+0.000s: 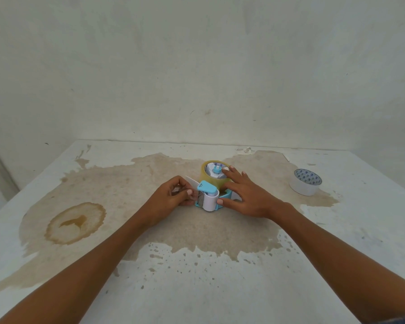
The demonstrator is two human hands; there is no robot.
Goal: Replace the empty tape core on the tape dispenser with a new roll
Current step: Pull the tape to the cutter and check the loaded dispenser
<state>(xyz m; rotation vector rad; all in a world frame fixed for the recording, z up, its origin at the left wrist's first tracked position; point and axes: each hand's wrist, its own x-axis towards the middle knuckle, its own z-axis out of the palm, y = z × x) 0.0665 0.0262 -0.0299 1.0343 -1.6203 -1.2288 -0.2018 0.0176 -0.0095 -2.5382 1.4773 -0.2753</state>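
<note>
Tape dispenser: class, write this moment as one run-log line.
new roll: seated on tape dispenser | left hand: grips its front end | right hand: presses on roll and body | empty core: aside on table

The dispenser lies on the table, about mid-table. The roll sits on the dispenser's 12 o'clock end. The left hand is at the dispenser's 9 o'clock and pinches that end. The right hand is at its 3 o'clock, thumb against the body and a fingertip on the roll's hub. The core stands at 3 o'clock, well apart. A ring stain lies at 8 o'clock. The wall rises behind the table at 12 o'clock.
</note>
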